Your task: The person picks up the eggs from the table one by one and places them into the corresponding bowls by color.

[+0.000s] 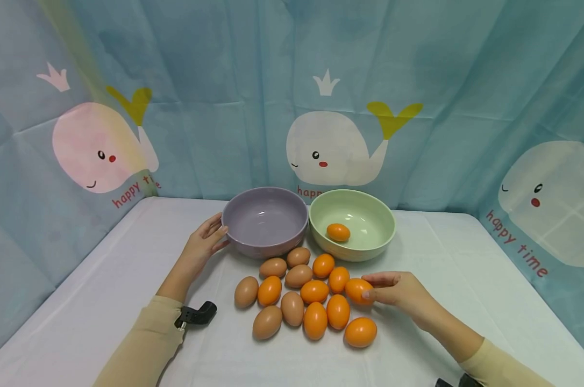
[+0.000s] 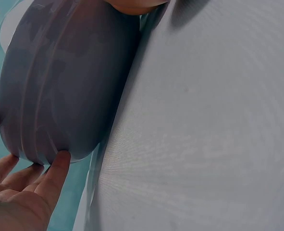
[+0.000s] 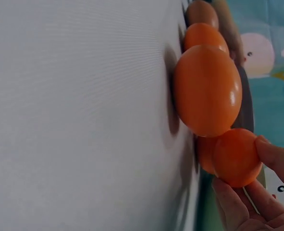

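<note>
My left hand (image 1: 204, 243) rests its fingertips against the outer side of a purple bowl (image 1: 268, 248), thumb at the rim. In the left wrist view the fingers (image 2: 57, 173) look spread and mostly straight along the bowl's wall. My right hand (image 1: 400, 294) pinches an orange egg (image 1: 359, 291) between thumb and fingers, at the right of the egg group. The right wrist view shows that held egg (image 3: 238, 157) overlapping another orange one behind it. A green bowl (image 1: 355, 253) stands beside the purple one, with a single orange egg (image 1: 338, 232) inside it.
Several brown eggs (image 1: 267, 322) and orange eggs (image 1: 315, 321) lie close together on the white tablecloth (image 1: 214, 357), in front of both bowls. Behind the table hangs a blue curtain (image 1: 253, 134) printed with whales. Cream sleeves with black wrist mounts cover both forearms.
</note>
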`<act>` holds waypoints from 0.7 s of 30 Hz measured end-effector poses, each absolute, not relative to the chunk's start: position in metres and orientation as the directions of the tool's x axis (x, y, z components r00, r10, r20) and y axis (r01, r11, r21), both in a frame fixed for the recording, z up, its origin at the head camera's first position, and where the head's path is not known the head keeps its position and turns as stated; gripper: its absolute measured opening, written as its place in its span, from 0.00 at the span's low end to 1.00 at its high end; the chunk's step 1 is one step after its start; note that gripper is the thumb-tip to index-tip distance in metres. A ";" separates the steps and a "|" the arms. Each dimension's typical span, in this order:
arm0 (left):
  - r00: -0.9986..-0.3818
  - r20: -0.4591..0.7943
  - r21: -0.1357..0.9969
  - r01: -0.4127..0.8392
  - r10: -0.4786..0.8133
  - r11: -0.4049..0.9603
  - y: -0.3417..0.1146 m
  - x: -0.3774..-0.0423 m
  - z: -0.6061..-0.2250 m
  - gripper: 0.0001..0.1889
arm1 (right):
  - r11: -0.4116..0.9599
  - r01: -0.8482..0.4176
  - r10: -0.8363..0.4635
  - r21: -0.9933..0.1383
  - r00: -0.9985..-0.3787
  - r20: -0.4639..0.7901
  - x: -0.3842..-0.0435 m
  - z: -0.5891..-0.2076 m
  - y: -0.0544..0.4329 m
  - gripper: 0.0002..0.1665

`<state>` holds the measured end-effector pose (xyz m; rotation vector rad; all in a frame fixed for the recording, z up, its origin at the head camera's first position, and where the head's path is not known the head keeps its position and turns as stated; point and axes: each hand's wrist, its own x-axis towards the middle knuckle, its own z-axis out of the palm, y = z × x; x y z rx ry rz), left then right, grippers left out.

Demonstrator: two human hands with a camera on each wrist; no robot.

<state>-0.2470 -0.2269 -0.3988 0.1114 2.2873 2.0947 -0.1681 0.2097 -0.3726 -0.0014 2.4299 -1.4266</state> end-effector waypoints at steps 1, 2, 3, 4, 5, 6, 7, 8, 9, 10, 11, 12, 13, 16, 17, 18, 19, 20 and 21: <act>-0.997 0.020 0.996 0.027 0.079 0.086 -0.227 -0.247 -0.399 0.38 | 0.502 0.156 -0.164 -0.851 -0.949 -0.270 -0.169 -0.371 0.210 0.28; -0.997 0.019 0.996 0.026 0.079 0.086 -0.227 -0.247 -0.399 0.38 | 0.503 0.150 -0.167 -0.851 -0.949 -0.266 -0.170 -0.370 0.209 0.28; -0.997 0.021 0.996 0.027 0.079 0.086 -0.227 -0.247 -0.399 0.38 | 0.505 0.144 -0.172 -0.851 -0.949 -0.263 -0.170 -0.368 0.209 0.28; -0.997 0.021 0.996 0.027 0.078 0.086 -0.227 -0.247 -0.399 0.38 | 0.505 0.138 -0.177 -0.852 -0.950 -0.258 -0.171 -0.366 0.208 0.28; -0.997 0.021 0.996 0.028 0.077 0.086 -0.227 -0.247 -0.399 0.38 | 0.504 0.131 -0.184 -0.853 -0.949 -0.255 -0.173 -0.365 0.207 0.28; -0.997 0.021 0.996 0.028 0.077 0.087 -0.227 -0.247 -0.399 0.38 | 0.503 0.125 -0.191 -0.855 -0.949 -0.251 -0.174 -0.363 0.207 0.28; -0.997 0.022 0.996 0.028 0.077 0.088 -0.227 -0.247 -0.399 0.38 | 0.500 0.119 -0.198 -0.858 -0.949 -0.247 -0.175 -0.361 0.206 0.28; -0.997 0.021 0.996 0.028 0.076 0.090 -0.227 -0.247 -0.398 0.38 | 0.499 0.113 -0.203 -0.859 -0.948 -0.243 -0.176 -0.359 0.204 0.28; -0.997 0.020 0.996 0.027 0.076 0.090 -0.227 -0.247 -0.398 0.38 | 0.496 0.109 -0.209 -0.861 -0.948 -0.240 -0.178 -0.358 0.203 0.28; -0.997 0.018 0.995 0.025 0.075 0.092 -0.227 -0.248 -0.398 0.38 | 0.493 0.104 -0.214 -0.864 -0.948 -0.236 -0.179 -0.356 0.202 0.28; -0.997 0.019 0.995 0.026 0.076 0.091 -0.227 -0.248 -0.399 0.38 | 0.486 0.101 -0.220 -0.868 -0.947 -0.233 -0.180 -0.355 0.202 0.28; -0.997 0.020 0.996 0.027 0.076 0.090 -0.227 -0.248 -0.399 0.38 | 0.476 0.101 -0.223 -0.873 -0.947 -0.231 -0.181 -0.354 0.201 0.28; -0.997 0.020 0.996 0.027 0.077 0.089 -0.227 -0.248 -0.399 0.38 | 0.469 0.101 -0.227 -0.877 -0.946 -0.230 -0.182 -0.352 0.200 0.28; -0.997 0.024 0.996 0.031 0.079 0.087 -0.227 -0.248 -0.399 0.38 | 0.449 0.102 -0.236 -0.888 -0.945 -0.227 -0.184 -0.349 0.198 0.29; -0.996 0.026 0.996 0.033 0.080 0.085 -0.227 -0.248 -0.399 0.38 | 0.442 0.104 -0.236 -0.891 -0.945 -0.228 -0.185 -0.347 0.197 0.29; -0.996 0.026 0.996 0.033 0.081 0.085 -0.227 -0.247 -0.399 0.38 | 0.440 0.099 -0.242 -0.892 -0.944 -0.224 -0.186 -0.346 0.197 0.29; -0.996 0.025 0.996 0.032 0.081 0.087 -0.227 -0.247 -0.399 0.38 | 0.440 0.096 -0.245 -0.893 -0.944 -0.222 -0.186 -0.345 0.196 0.29; -0.996 0.024 0.996 0.031 0.081 0.089 -0.228 -0.247 -0.399 0.38 | 0.436 0.093 -0.250 -0.895 -0.943 -0.220 -0.187 -0.343 0.196 0.29; -0.996 0.024 0.995 0.031 0.080 0.090 -0.227 -0.247 -0.399 0.38 | 0.434 0.091 -0.252 -0.896 -0.943 -0.218 -0.188 -0.342 0.195 0.29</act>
